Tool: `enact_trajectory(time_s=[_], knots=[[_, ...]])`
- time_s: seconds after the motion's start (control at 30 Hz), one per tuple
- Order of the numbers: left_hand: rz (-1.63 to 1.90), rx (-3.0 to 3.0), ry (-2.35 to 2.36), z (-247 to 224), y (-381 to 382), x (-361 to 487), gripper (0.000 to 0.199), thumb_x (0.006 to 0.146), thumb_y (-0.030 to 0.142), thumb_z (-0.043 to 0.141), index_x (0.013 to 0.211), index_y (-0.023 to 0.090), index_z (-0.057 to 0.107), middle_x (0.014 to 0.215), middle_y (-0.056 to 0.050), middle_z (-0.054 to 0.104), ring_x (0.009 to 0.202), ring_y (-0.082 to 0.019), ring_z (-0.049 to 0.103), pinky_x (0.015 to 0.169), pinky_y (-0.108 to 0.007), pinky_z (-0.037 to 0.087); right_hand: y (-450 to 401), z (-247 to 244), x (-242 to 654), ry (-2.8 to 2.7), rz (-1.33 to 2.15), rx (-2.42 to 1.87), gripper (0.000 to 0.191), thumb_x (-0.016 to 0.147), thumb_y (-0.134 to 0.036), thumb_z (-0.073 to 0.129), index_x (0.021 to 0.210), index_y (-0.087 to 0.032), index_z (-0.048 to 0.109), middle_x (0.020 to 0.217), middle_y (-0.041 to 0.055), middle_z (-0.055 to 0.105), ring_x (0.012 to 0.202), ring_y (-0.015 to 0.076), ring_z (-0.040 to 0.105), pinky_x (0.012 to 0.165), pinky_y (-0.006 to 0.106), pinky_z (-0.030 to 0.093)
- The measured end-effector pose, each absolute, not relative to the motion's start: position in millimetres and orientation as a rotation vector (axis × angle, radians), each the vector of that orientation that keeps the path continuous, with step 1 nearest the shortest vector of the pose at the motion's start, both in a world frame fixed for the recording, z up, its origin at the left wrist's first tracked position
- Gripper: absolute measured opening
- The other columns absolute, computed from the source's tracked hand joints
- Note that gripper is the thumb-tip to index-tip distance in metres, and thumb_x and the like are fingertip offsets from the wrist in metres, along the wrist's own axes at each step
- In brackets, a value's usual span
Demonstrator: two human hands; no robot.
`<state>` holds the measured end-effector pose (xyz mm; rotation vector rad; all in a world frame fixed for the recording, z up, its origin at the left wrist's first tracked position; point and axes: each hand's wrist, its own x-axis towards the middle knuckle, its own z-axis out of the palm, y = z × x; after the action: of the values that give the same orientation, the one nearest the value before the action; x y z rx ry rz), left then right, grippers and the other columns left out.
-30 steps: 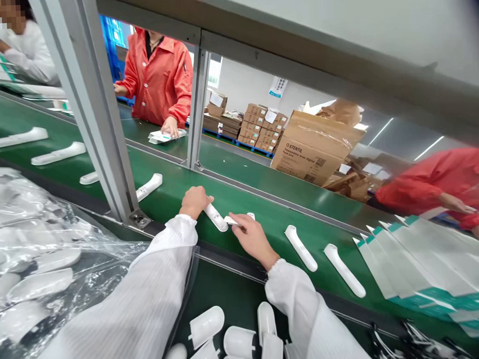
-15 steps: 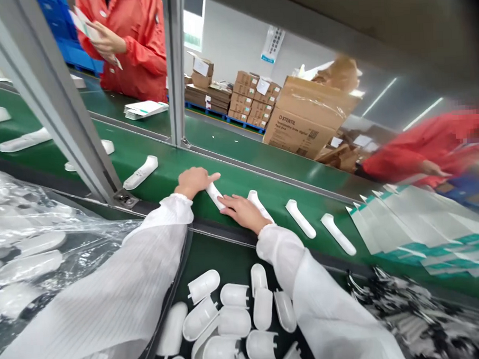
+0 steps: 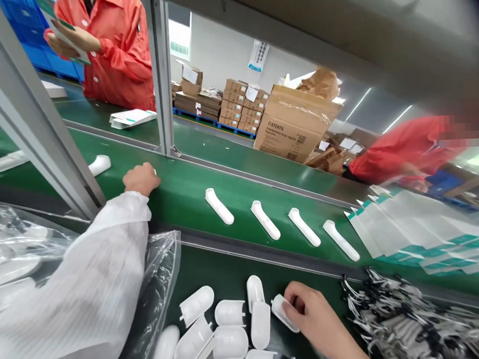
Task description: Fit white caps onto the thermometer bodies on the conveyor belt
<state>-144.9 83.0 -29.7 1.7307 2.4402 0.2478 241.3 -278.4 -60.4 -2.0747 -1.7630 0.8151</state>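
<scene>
Over the green belt, my left hand [image 3: 141,179] is closed round a white part, of which only a small tip shows beside the fingers. Down at the right, my right hand [image 3: 308,309] pinches a short white cover [image 3: 284,313] between thumb and fingers. Other white covers [image 3: 231,343] lie in a loose group to its left on the dark green surface. On the belt, several long white handle pieces [image 3: 265,219] rest in a slanted row, between my two hands and further right. Another white piece [image 3: 100,164] is left of my left hand.
A metal post [image 3: 42,114] slants up at the left, beside a plastic bag of white parts [image 3: 13,269]. Black-and-white wired components [image 3: 424,319] and stacked leaflets [image 3: 424,229] lie right. Across the belt stand a person in red [image 3: 115,58], another blurred person, and a carton [image 3: 296,121].
My left hand has moved left along the belt. My right hand has left the long piece, come down towards me and taken hold of a short cover. The view has shifted slightly.
</scene>
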Motion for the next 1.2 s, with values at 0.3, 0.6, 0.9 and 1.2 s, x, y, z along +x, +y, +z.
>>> enact_trajectory(time_s=[0.3, 0.6, 0.9, 1.2], knots=[[0.382, 1.752, 2.244, -46, 65, -103, 0.046, 0.077, 0.049, 0.061, 0.108, 0.016, 0.068, 0.115, -0.018, 0.066, 0.104, -0.035, 0.064, 0.081, -0.038, 0.052, -124, -44, 169, -1.622, 0.886, -1.463, 0.032, 0.092, -0.039, 0.051, 0.112, -0.024, 0.070, 0.103, 0.0071, 0.067, 0.058, 0.0156, 0.062, 0.042, 0.026, 0.049], [0.410, 1.817, 2.230, -62, 65, -94, 0.042, 0.079, 0.044, 0.054, 0.106, 0.015, 0.069, 0.108, -0.019, 0.068, 0.101, -0.035, 0.066, 0.079, -0.039, 0.053, -36, -76, 77, -2.258, 0.499, -1.218, 0.040, 0.096, -0.014, 0.048, 0.133, -0.020, 0.061, 0.143, 0.0096, 0.052, 0.132, 0.0244, 0.050, 0.114, 0.040, 0.038], [0.407, 1.862, 2.205, -64, 60, -73, 0.040, 0.081, 0.041, 0.051, 0.107, 0.015, 0.069, 0.105, -0.019, 0.069, 0.099, -0.034, 0.066, 0.078, -0.038, 0.052, -45, -87, 101, -2.432, 0.367, -1.093, 0.047, 0.094, -0.013, 0.054, 0.140, -0.020, 0.053, 0.144, 0.0070, 0.050, 0.134, 0.0211, 0.048, 0.114, 0.037, 0.040], [0.265, 2.154, 2.095, -58, 51, -55, 0.046, 0.090, 0.048, 0.042, 0.105, 0.016, 0.069, 0.109, -0.017, 0.067, 0.102, -0.034, 0.064, 0.083, -0.040, 0.049, -42, -72, 130, -2.503, 0.256, -1.173, 0.040, 0.099, -0.033, 0.057, 0.138, -0.031, 0.054, 0.148, 0.0032, 0.047, 0.132, 0.0259, 0.049, 0.111, 0.044, 0.040]])
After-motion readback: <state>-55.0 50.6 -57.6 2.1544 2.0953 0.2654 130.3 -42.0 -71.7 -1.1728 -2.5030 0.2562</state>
